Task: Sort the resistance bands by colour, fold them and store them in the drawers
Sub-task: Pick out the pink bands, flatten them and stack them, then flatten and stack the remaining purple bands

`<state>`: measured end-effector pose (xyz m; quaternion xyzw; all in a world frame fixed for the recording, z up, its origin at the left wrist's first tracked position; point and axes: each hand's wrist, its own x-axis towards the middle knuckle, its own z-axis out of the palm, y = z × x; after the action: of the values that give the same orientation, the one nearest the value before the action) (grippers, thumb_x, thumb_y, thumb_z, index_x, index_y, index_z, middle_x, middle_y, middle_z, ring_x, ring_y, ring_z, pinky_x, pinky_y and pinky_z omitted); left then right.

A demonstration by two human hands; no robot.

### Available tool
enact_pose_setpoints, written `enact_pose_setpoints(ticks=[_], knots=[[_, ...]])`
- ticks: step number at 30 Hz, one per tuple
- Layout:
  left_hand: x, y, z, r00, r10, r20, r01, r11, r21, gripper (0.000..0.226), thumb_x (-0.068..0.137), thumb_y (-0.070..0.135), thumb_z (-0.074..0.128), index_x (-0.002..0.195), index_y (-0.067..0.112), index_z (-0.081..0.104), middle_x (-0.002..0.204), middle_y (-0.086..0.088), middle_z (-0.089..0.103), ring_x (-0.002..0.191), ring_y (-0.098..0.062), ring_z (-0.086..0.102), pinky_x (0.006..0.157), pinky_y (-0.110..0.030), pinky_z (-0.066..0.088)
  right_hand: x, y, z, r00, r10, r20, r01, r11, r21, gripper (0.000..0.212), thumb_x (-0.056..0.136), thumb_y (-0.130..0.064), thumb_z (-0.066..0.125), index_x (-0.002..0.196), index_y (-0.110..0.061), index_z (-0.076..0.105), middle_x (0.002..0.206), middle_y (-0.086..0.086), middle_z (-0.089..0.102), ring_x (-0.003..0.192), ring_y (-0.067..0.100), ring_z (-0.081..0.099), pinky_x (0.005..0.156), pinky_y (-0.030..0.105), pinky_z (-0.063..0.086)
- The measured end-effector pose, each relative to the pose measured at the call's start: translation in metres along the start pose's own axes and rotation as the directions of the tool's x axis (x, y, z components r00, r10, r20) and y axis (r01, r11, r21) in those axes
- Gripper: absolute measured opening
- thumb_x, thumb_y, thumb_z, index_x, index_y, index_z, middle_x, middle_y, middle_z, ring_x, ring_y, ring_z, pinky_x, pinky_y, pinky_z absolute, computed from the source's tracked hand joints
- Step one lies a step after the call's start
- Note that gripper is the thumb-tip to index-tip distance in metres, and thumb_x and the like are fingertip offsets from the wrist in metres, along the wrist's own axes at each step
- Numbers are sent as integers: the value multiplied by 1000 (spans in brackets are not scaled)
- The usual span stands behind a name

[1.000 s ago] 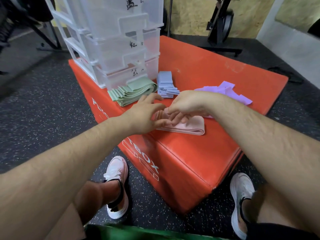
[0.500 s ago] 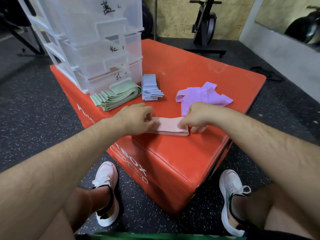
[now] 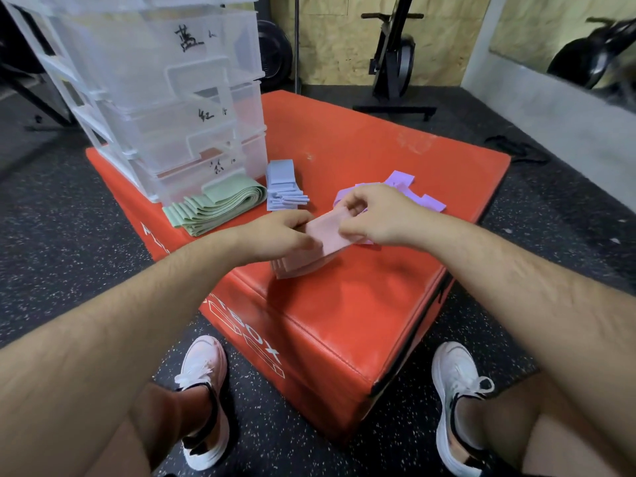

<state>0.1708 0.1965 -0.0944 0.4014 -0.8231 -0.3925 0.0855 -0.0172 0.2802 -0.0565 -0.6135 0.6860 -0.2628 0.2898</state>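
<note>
Nearest you, both hands meet over the red foam box [image 3: 344, 304]: your left hand [image 3: 275, 234] and right hand [image 3: 375, 215] each pinch the pink band [image 3: 323, 235], fingers curled closed on its upper fold while its lower end rests on the box top. Just behind your right hand lie the purple bands [image 3: 426, 201]. Farther left sit folded blue bands [image 3: 284, 184] and green bands [image 3: 220, 204], touching the clear drawers [image 3: 165, 98], all shut.
</note>
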Motion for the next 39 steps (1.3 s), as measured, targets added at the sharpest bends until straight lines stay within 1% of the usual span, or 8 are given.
enact_pose_setpoints(ticks=[6, 11, 17, 20, 23, 27, 32, 39], knots=[[-4, -14, -6, 997, -72, 39, 75, 995, -65, 29, 88, 36, 68, 114, 25, 62, 107, 2, 68, 99, -15, 63, 91, -34, 50, 11, -4, -8, 999, 47, -27, -46, 998, 38, 9, 82, -9, 65, 87, -17, 67, 84, 3, 71, 73, 20, 73, 66, 30, 58], [-12, -24, -25, 985, -92, -146, 68, 984, -167, 25, 95, 17, 63, 111, 32, 51, 69, 13, 62, 59, -6, 57, 53, -21, 45, 39, -12, 18, 991, 62, -120, -40, 983, 180, 32, 80, -6, 66, 110, -16, 57, 90, 3, 64, 66, 24, 70, 67, 43, 63], [-36, -50, -50, 932, -139, -334, 167, 984, 59, 30, 90, 17, 55, 109, 36, 43, 70, -10, 65, 55, -27, 61, 52, -37, 53, 77, -33, 72, 982, -123, -147, 131, 990, 45, 26, 75, -11, 65, 90, -28, 52, 78, 11, 68, 63, 26, 59, 59, 34, 48], [-43, -66, -55, 920, -118, -374, 195, 965, 173, 32, 84, 8, 51, 104, 31, 44, 81, -16, 63, 63, -33, 63, 53, -41, 51, 92, -38, 97, 965, -199, -170, 198, 980, -24, 17, 79, -9, 65, 89, -23, 63, 83, 1, 66, 72, 19, 57, 59, 22, 40], [-42, -78, -51, 899, -56, -434, 218, 917, 334, 25, 87, 13, 53, 110, 23, 52, 96, -11, 51, 85, -31, 55, 68, -28, 34, 106, -38, 115, 953, -261, -152, 249, 964, -94, 16, 82, -4, 62, 91, -14, 71, 82, -1, 65, 76, 16, 57, 59, 14, 35], [-34, -92, -44, 884, -5, -468, 224, 882, 415, 19, 89, 27, 59, 106, 20, 59, 96, -8, 47, 96, -32, 54, 80, -34, 40, 119, -30, 132, 932, -357, -67, 311, 879, -361, 18, 88, -11, 60, 101, -15, 72, 111, 12, 60, 105, 30, 56, 88, 33, 45], [-30, -91, -38, 860, 118, -497, 306, 659, 687, 26, 89, 22, 52, 108, 20, 68, 117, -5, 53, 119, -32, 43, 91, -39, 22, 116, -33, 134, 857, -515, 23, 415, 662, -624, 19, 95, -24, 57, 100, -15, 73, 109, 7, 57, 110, 34, 45, 81, 45, 49], [-27, -84, -41, 873, 144, -467, 205, 760, 617, 36, 84, 28, 57, 120, 27, 58, 117, 1, 60, 119, -29, 49, 98, -41, 31, 99, -37, 115, 867, -493, 70, 426, 662, -617, 29, 100, -29, 47, 121, -21, 66, 114, 3, 58, 116, 28, 44, 86, 43, 47]])
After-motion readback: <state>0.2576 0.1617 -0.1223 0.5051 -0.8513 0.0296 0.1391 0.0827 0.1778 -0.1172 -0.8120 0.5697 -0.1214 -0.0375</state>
